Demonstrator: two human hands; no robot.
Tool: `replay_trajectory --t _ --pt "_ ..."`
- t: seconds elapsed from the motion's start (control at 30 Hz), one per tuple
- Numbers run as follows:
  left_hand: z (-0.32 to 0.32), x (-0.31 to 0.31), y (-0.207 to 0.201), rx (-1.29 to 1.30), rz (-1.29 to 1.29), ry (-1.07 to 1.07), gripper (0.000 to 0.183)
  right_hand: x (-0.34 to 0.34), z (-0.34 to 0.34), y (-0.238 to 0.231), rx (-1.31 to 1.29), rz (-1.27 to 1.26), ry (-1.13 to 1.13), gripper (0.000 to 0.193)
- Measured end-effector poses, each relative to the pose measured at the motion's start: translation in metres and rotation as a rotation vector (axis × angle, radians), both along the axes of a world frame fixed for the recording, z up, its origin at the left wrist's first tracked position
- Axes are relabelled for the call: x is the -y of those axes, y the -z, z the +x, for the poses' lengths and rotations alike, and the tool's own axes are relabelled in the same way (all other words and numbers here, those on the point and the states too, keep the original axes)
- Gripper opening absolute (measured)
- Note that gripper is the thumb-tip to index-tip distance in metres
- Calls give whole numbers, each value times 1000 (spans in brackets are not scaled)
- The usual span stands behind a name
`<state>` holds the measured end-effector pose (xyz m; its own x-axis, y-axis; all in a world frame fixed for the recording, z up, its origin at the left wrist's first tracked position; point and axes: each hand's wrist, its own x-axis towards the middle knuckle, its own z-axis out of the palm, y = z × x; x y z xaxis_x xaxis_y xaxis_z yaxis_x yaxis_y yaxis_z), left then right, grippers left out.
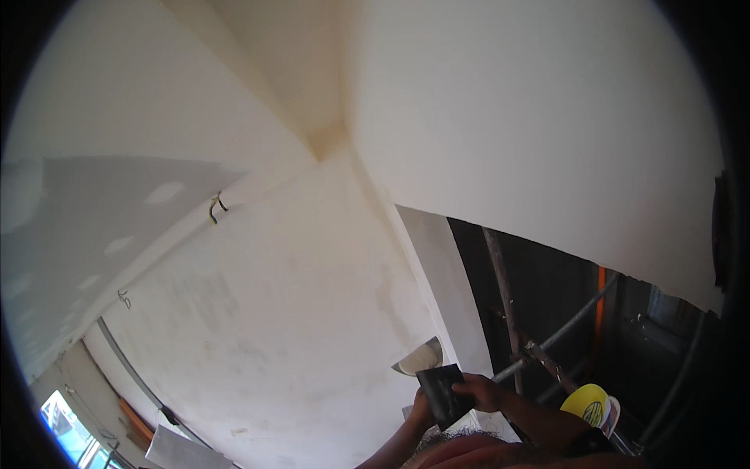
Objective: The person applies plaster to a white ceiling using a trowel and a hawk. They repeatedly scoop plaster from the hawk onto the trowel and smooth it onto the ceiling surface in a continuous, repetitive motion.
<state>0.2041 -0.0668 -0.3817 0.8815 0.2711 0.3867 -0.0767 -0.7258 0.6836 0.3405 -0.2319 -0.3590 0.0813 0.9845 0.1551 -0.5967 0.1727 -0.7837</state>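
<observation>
Near the lower middle, a flat black rectangular piece point(444, 400) is tilted in front of the white wall. At its right edge, my right hand point(482, 392) grips it with bent fingers. My left hand point(421, 409) is closed just left of the piece, which partly hides its fingers. Above that hand shows a wide putty knife blade point(419, 356) with a lump of pale filler on it. Its handle is out of sight behind the black piece, apparently in my left hand.
A white wall point(273, 336) with smudges meets a sloping white panel point(539, 117). Under the panel's edge, a dark opening point(547, 273) holds metal poles point(582, 316) and an orange tube point(600, 301). Loose wires point(217, 208) stick out at left. A yellow cap-like object point(587, 402) is at lower right.
</observation>
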Motion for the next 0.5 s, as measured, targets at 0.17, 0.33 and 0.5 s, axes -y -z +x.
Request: replay_trajectory --t 0.17,0.33,0.5 --pt "-5 0 7 113 -24 -126 43 -14 -2 19 -87 37 -65 39" --pt "-10 26 -20 67 282 -424 30 38 4 -9 -136 -30 134 28" --pt "-2 74 -25 531 -1090 -110 31 91 10 -72 46 -166 478 27"
